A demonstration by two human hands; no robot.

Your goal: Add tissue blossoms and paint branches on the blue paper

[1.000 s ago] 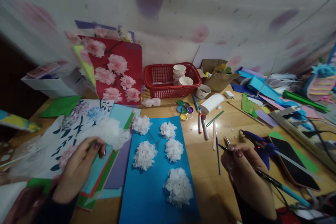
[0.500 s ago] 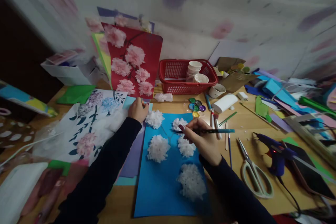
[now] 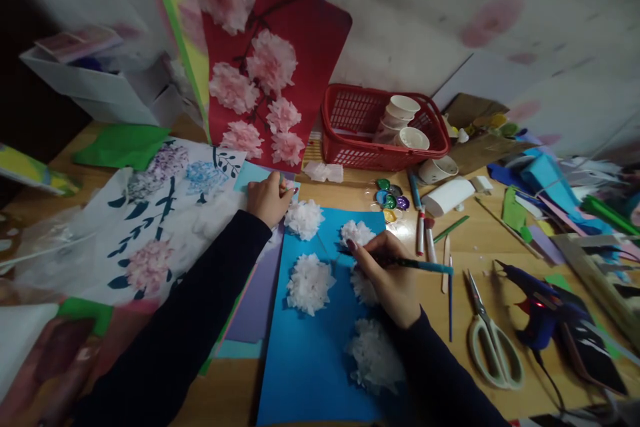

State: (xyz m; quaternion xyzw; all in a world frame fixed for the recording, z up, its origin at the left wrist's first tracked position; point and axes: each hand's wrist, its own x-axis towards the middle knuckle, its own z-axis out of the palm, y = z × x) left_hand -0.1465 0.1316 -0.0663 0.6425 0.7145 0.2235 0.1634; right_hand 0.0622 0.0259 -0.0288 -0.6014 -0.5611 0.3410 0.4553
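A blue sheet [image 3: 305,373] lies in front of me with several white paper flowers on it, one a full ruffled flower [image 3: 310,285] at its left. Thin dark lines run between the upper flowers. My right hand [image 3: 390,273] pinches a teal-handled paintbrush [image 3: 425,265], its dark tip low over the sheet between the upper flowers. At the sheet's top left corner, my left hand [image 3: 270,199] has its fingers closed beside a small white flower [image 3: 304,219]; what they hold is too small to make out. Behind stands a red picture [image 3: 320,47] with pink paper flowers.
A red basket [image 3: 350,157] holding paper cups is at the back. Small paint pots [image 3: 383,199] sit before it. To the right lie scissors [image 3: 495,347], a glue gun [image 3: 530,293] and a phone [image 3: 590,347]. A flower-printed sheet [image 3: 125,227] spreads on the left.
The view has shifted closer and slightly left. My right hand's brush tip has come down nearer the sheet between the flowers. My left hand stays near the top left corner.
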